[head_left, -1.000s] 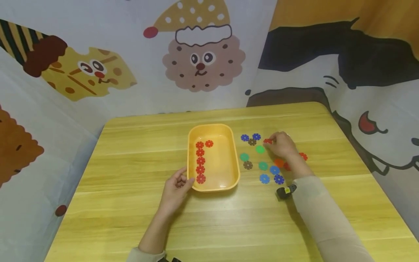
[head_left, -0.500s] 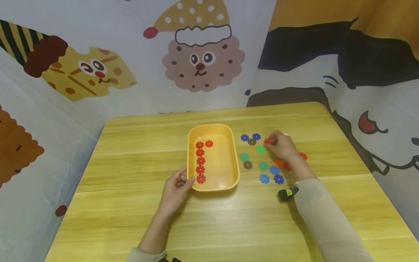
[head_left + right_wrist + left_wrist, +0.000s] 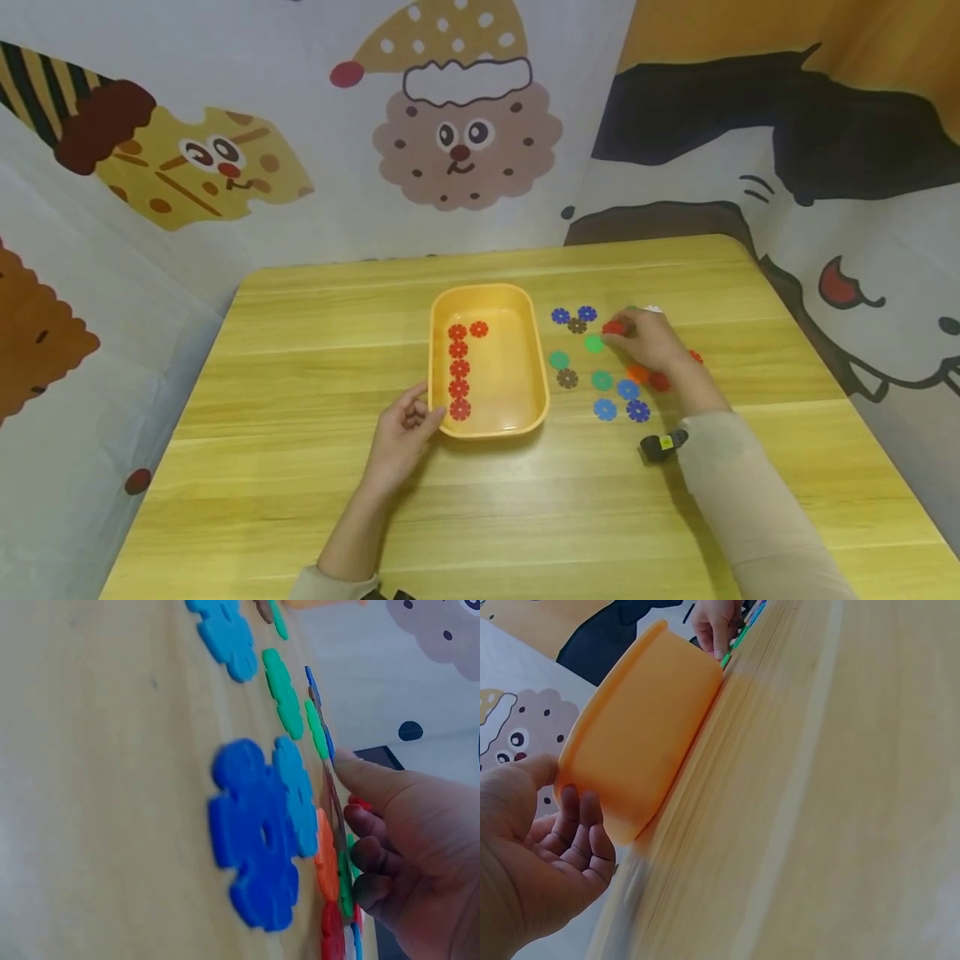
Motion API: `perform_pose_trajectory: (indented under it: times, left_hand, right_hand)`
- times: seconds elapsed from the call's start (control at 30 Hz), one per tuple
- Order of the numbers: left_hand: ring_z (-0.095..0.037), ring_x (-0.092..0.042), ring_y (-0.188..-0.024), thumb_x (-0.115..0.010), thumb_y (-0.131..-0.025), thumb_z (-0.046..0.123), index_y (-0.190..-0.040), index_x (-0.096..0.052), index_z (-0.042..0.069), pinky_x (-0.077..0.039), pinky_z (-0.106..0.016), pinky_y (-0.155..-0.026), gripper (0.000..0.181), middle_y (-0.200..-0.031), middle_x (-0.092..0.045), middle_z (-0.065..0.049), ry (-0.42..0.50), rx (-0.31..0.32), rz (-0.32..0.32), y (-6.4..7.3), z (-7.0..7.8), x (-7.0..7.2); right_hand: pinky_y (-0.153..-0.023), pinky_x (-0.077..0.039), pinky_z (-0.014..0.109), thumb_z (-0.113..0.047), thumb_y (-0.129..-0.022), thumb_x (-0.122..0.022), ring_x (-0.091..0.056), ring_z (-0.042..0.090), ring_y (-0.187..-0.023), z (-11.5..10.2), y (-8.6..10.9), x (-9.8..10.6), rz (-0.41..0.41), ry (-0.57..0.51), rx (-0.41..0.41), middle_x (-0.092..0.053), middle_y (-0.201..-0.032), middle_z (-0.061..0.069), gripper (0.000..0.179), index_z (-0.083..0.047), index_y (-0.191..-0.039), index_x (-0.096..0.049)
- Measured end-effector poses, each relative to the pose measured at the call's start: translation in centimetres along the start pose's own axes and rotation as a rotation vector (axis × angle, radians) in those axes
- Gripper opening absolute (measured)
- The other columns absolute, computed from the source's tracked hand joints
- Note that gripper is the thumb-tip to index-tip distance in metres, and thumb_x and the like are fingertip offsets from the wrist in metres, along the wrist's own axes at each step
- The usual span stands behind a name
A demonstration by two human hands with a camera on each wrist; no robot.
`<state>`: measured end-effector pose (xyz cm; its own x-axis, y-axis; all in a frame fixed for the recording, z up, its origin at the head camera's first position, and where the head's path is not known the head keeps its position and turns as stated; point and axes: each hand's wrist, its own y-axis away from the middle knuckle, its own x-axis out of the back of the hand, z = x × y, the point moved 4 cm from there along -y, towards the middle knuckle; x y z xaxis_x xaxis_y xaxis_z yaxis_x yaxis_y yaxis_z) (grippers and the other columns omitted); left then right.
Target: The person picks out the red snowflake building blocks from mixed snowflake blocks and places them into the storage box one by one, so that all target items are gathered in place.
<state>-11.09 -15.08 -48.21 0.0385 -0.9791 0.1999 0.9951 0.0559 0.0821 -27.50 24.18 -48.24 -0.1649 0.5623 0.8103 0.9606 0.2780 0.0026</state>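
Observation:
In the head view, my left hand (image 3: 403, 433) holds the near left corner of a yellow plastic tray (image 3: 542, 367), thumb over the rim and fingers against the outer wall. Several red snowflake discs (image 3: 459, 367) lie inside in a column along the left, with one more at the top beside it. Right of the tray, my right hand (image 3: 651, 337) pinches another red snowflake disc (image 3: 612, 327) at its edge. The right wrist view shows only a sliver of this red disc (image 3: 360, 802) behind the fingers. A light green disc (image 3: 594, 343) lies just beside the fingertips.
Loose discs in blue (image 3: 638, 411), light blue (image 3: 605, 409), green (image 3: 602, 380), brown (image 3: 567, 378), orange (image 3: 637, 373) and red (image 3: 659, 381) lie right of the tray. Some are partly under the right hand. A cartoon-printed cloth (image 3: 300, 233) hangs behind the wooden table (image 3: 300, 350).
My right hand has shifted slightly, and the red disc in its fingers sits a little nearer to me. The left hand and the tray have stayed in place.

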Motion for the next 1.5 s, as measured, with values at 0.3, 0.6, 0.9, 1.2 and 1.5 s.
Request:
perform_pose_trajectory:
  times: [0.3, 0.6, 0.9, 1.2, 1.5]
  left_hand:
    - [-0.015, -0.059, -0.075, -0.072, -0.095, 0.013, -0.144, -0.050, -0.001, -0.051, -0.021, -0.065, 0.056, -0.088, -0.064, -0.008, 0.010, 0.001, 0.006, 0.0, 0.2, 0.1]
    - [-0.015, -0.059, -0.074, -0.073, -0.094, 0.012, -0.144, -0.051, -0.002, -0.051, -0.020, -0.064, 0.055, -0.088, -0.064, -0.009, 0.027, 0.010, 0.016, 0.1, 0.1, -0.1]
    - [-0.013, -0.059, -0.073, -0.073, -0.094, 0.012, -0.143, -0.051, -0.004, -0.051, -0.019, -0.065, 0.056, -0.086, -0.063, -0.008, 0.023, -0.002, 0.017, 0.1, 0.0, 0.0]
    - [-0.013, -0.059, -0.074, -0.073, -0.095, 0.013, -0.142, -0.051, -0.005, -0.051, -0.019, -0.066, 0.055, -0.086, -0.063, -0.008, 0.019, -0.007, 0.016, 0.1, 0.1, 0.0]
    - [-0.014, -0.058, -0.074, -0.073, -0.094, 0.014, -0.143, -0.052, -0.003, -0.050, -0.019, -0.064, 0.055, -0.086, -0.063, -0.008, 0.029, -0.004, 0.020, 0.1, 0.1, 0.0]
  right_hand:
    - [-0.085, -0.054, 0.051, -0.029, -0.096, -0.072, -0.064, 0.035, -0.096, -1.6, 0.0, -0.8, 0.068, -0.132, 0.007, -0.068, -0.105, 0.020, 0.046, 0.003, -0.128, -0.061]
    - [-0.069, -0.056, 0.042, -0.028, -0.092, -0.077, -0.065, 0.028, -0.083, -4.3, -0.3, -2.0, 0.161, -0.184, 0.085, -0.067, -0.104, 0.015, 0.043, -0.002, -0.124, -0.065]
    - [-0.056, -0.046, 0.025, -0.026, -0.092, -0.077, -0.053, 0.021, -0.070, -8.1, -0.7, -2.6, 0.172, -0.277, 0.157, -0.062, -0.085, 0.009, 0.039, -0.002, -0.121, -0.066]
    - [-0.054, -0.043, 0.024, -0.022, -0.091, -0.079, -0.050, 0.019, -0.065, -12.2, -1.0, -3.4, 0.145, -0.322, 0.260, -0.063, -0.091, 0.008, 0.038, 0.000, -0.120, -0.068]
    - [-0.058, -0.046, 0.026, -0.020, -0.088, -0.081, -0.053, 0.017, -0.068, -14.9, -1.4, -4.4, 0.148, -0.276, 0.326, -0.064, -0.092, 0.008, 0.035, -0.002, -0.115, -0.069]
